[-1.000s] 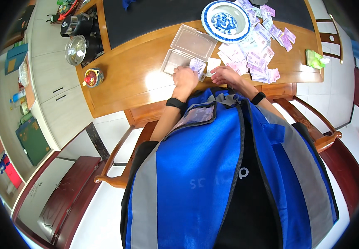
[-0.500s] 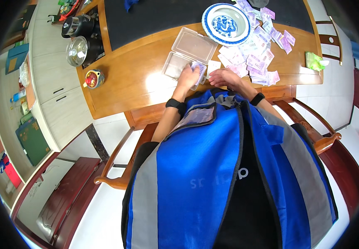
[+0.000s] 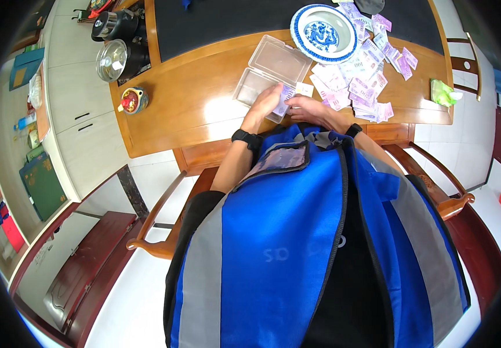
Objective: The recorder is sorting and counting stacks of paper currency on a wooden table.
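A small stack of purple banknotes [image 3: 287, 93] is between my two hands, over the open clear plastic box [image 3: 250, 84]. My left hand [image 3: 267, 103] is closed around the left side of the stack. Against the stack's right edge, my right hand [image 3: 313, 110] has its fingers drawn together; its fingertips are partly hidden. The box's transparent lid [image 3: 279, 57] lies folded back on the wooden table [image 3: 187, 93]. A pale slip [image 3: 304, 89] rests just beyond my right fingers. Many loose purple and pink banknotes [image 3: 362, 87] are strewn to the right.
A blue-and-white porcelain bowl [image 3: 297, 36] stands behind the box. A green tissue pack [image 3: 443, 93] is at the right edge, a colourful jar [image 3: 133, 100] at the left. Beyond lie a glass-lidded pot [image 3: 111, 60] and a black table inlay [image 3: 221, 26].
My right hand has moved left to the banknote stack, and its fingers have closed at the edge. My left hand still holds the stack. The whole view has shifted slightly.
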`<state>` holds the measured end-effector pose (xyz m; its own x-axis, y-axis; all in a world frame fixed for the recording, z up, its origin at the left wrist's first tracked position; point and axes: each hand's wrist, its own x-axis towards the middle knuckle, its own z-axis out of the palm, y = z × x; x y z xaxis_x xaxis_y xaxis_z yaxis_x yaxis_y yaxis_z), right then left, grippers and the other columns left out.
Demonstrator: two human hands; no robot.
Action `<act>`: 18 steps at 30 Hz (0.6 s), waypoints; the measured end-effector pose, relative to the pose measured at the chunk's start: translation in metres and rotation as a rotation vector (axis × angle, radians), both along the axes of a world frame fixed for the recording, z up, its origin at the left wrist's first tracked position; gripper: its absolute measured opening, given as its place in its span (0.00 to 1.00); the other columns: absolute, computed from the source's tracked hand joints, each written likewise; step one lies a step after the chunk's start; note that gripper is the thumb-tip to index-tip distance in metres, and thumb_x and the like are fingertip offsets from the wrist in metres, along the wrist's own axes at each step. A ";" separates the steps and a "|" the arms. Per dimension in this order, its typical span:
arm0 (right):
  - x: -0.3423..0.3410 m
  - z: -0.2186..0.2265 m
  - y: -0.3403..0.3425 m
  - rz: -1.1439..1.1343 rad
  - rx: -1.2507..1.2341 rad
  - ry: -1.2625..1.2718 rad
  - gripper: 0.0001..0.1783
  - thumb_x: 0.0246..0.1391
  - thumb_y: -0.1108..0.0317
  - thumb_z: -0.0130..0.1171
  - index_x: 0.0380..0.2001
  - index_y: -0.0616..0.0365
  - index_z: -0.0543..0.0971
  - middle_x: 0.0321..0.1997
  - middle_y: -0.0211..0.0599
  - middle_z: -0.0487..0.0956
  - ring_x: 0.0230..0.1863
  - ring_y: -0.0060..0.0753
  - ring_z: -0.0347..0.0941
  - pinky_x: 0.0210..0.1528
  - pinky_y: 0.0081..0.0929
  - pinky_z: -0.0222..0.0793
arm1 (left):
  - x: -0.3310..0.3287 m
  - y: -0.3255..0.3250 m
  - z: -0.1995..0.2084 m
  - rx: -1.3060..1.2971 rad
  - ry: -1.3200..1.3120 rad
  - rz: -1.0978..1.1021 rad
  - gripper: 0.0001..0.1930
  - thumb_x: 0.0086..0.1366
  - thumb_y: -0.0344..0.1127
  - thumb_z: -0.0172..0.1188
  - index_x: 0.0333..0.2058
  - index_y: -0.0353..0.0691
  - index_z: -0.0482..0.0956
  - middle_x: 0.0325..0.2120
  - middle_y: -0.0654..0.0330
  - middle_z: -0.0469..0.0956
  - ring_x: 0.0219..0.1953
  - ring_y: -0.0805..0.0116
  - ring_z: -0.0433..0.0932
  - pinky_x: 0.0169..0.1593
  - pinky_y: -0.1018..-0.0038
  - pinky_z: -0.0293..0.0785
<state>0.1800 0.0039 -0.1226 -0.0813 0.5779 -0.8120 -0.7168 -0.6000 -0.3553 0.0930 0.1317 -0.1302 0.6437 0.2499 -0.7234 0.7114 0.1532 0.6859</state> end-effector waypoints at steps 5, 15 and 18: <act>-0.001 -0.012 -0.002 -0.017 0.064 0.040 0.22 0.47 0.56 0.52 0.45 0.51 0.65 0.50 0.35 0.66 0.53 0.32 0.59 0.55 0.32 0.52 | -0.007 0.009 0.002 -0.107 0.179 0.169 0.32 0.64 0.55 0.28 0.48 0.30 0.66 0.47 0.49 0.68 0.49 0.62 0.67 0.52 0.68 0.58; -0.001 -0.009 -0.004 -0.062 0.028 0.050 0.24 0.45 0.56 0.54 0.44 0.55 0.66 0.49 0.36 0.67 0.51 0.33 0.61 0.52 0.32 0.56 | 0.000 -0.004 0.029 -0.316 0.101 0.413 0.32 0.62 0.59 0.32 0.43 0.32 0.67 0.41 0.50 0.70 0.46 0.60 0.67 0.50 0.59 0.59; -0.003 -0.004 0.000 -0.064 0.040 0.053 0.24 0.44 0.56 0.55 0.44 0.54 0.66 0.46 0.34 0.68 0.48 0.32 0.62 0.51 0.32 0.57 | 0.000 -0.004 -0.001 -0.312 -0.008 0.513 0.30 0.61 0.58 0.36 0.39 0.32 0.68 0.33 0.53 0.73 0.36 0.64 0.71 0.43 0.68 0.67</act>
<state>0.1773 0.0034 -0.1271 -0.0850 0.6154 -0.7836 -0.7717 -0.5381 -0.3389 0.0931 0.1282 -0.1311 0.5025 0.3064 -0.8084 0.4883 0.6711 0.5579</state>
